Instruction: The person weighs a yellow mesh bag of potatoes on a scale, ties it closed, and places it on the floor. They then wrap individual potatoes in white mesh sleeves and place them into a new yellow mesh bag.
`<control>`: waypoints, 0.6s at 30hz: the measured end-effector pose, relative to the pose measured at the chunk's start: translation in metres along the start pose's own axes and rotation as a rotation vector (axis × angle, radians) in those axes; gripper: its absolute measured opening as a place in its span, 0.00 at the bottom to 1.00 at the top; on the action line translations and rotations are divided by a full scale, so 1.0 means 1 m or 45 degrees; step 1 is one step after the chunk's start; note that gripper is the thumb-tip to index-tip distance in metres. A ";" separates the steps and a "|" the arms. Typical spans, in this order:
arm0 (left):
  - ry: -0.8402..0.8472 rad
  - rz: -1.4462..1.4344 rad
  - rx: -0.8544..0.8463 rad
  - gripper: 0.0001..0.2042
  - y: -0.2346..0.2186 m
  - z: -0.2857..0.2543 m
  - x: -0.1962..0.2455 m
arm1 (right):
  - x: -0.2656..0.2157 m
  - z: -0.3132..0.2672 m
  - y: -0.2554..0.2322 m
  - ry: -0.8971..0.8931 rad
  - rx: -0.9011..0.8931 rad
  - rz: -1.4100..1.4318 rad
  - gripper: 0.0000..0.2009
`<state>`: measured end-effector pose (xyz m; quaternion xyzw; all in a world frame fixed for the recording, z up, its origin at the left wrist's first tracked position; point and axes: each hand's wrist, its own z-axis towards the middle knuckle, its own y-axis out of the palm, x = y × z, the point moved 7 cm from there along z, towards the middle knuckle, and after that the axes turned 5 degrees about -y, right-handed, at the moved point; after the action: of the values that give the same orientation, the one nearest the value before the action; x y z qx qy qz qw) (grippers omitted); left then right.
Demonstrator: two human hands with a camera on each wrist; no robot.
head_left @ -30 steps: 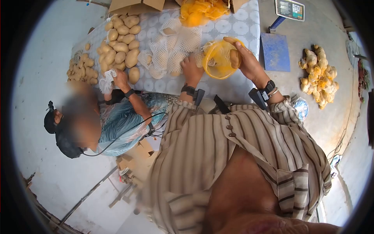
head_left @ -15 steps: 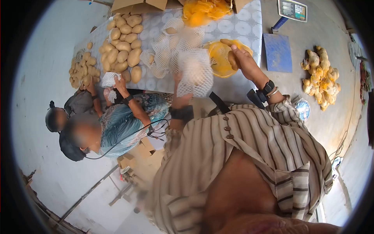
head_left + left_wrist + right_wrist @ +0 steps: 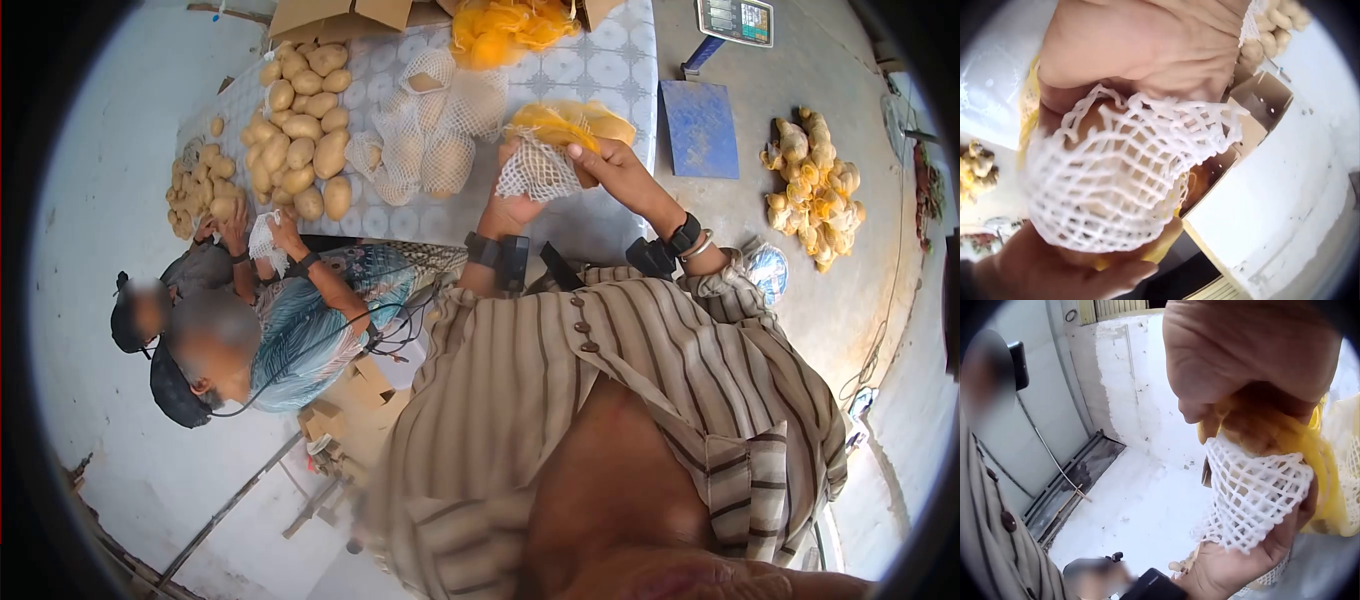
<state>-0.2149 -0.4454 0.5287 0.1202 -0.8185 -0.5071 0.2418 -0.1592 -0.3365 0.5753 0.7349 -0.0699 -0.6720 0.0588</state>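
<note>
A potato in a white foam net sleeve [image 3: 540,172] is gripped by my left hand [image 3: 512,208]. In the left wrist view the sleeve [image 3: 1110,181] covers most of the potato, with a loose fringe of netting at one end. My right hand [image 3: 632,178] pinches a yellow mesh bag [image 3: 565,125] right beside the sleeved potato. From the right wrist, the bag [image 3: 1335,487] drapes behind the sleeve, and its mouth is bunched under my right fingers. More sleeved potatoes [image 3: 445,160] lie on the table just left of my hands.
Bare potatoes [image 3: 300,130] are heaped on the patterned tablecloth [image 3: 610,60] at left. Yellow mesh bags [image 3: 510,30] and a cardboard box [image 3: 340,15] sit at the far edge. A blue platform scale [image 3: 700,130] and filled bags [image 3: 815,190] stand on the right. Two people work alongside.
My left hand has lifted a sleeved potato off the table and brought it rightward to the yellow bag. The bag, spread wide earlier, is now gathered around my right fingers.
</note>
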 end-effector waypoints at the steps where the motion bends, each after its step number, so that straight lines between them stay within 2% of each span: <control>1: -0.002 0.002 0.000 0.23 0.003 0.000 0.000 | -0.001 -0.001 0.002 0.016 -0.032 0.055 0.18; 3: 0.128 0.034 -0.044 0.22 0.008 -0.005 0.005 | -0.009 -0.004 0.008 0.032 -0.065 0.112 0.18; 5: 0.140 0.131 -0.022 0.21 -0.006 0.003 0.007 | -0.016 -0.007 0.013 0.074 -0.040 0.180 0.17; 7: 0.151 0.226 0.000 0.21 -0.020 0.005 0.005 | -0.004 -0.003 0.011 0.091 -0.075 0.235 0.17; 9: 0.156 0.485 0.023 0.22 -0.009 -0.004 -0.001 | 0.001 0.000 0.011 0.113 -0.108 0.291 0.16; 10: 0.155 0.484 0.026 0.22 -0.003 -0.003 -0.005 | 0.004 0.002 0.009 0.127 -0.053 0.413 0.16; 12: 0.204 1.050 0.182 0.22 0.007 0.003 -0.010 | -0.003 0.004 0.010 0.144 -0.001 0.535 0.16; 13: 0.206 1.047 0.186 0.22 0.011 0.006 -0.009 | -0.010 0.004 0.012 0.146 -0.072 0.635 0.16; 15: 0.024 1.708 0.233 0.19 0.011 0.022 -0.012 | -0.017 0.005 0.018 0.148 -0.145 0.731 0.17; 16: 0.028 1.705 0.233 0.19 0.008 0.028 -0.008 | -0.012 0.004 0.021 0.201 -0.158 0.706 0.18; 18: 0.087 1.891 -0.086 0.18 -0.007 0.041 -0.012 | -0.011 0.001 0.026 0.259 -0.177 0.680 0.19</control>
<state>-0.2262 -0.4113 0.5044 -0.4566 -0.6603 -0.2311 0.5497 -0.1618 -0.3603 0.5909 0.7483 -0.2085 -0.5587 0.2905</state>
